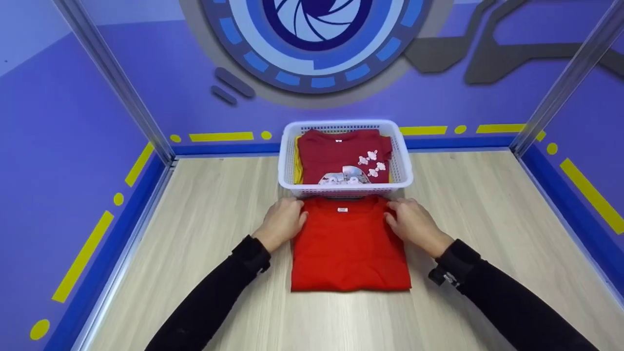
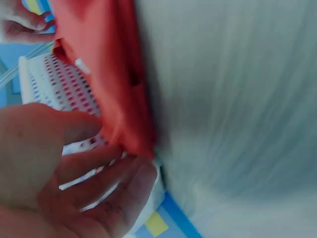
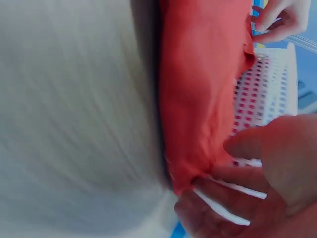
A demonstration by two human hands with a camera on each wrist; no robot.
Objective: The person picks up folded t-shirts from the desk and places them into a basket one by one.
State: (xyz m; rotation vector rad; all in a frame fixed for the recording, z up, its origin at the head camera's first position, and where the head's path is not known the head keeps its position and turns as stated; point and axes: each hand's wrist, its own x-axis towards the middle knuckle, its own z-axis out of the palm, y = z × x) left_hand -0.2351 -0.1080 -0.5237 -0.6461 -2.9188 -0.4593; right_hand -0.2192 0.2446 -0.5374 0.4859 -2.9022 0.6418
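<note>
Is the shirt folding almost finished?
Mostly. A dark red shirt already lies folded in the white basket, over something yellow. The bright red shirt is folded on the table, and the left hand and right hand grip its far corners. It is not in the basket yet.

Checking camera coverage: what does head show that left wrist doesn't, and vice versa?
Head only: the whole folded red shirt lying on the wooden table, the dark red shirt with a yellow one under it inside the white basket, and the right hand gripping the shirt's far right corner.
Left wrist only: a close view of the left hand, fingers curling under the shirt's corner fold.
Both: the red shirt, the basket wall, the table, both hands at the shirt's far corners.
</note>
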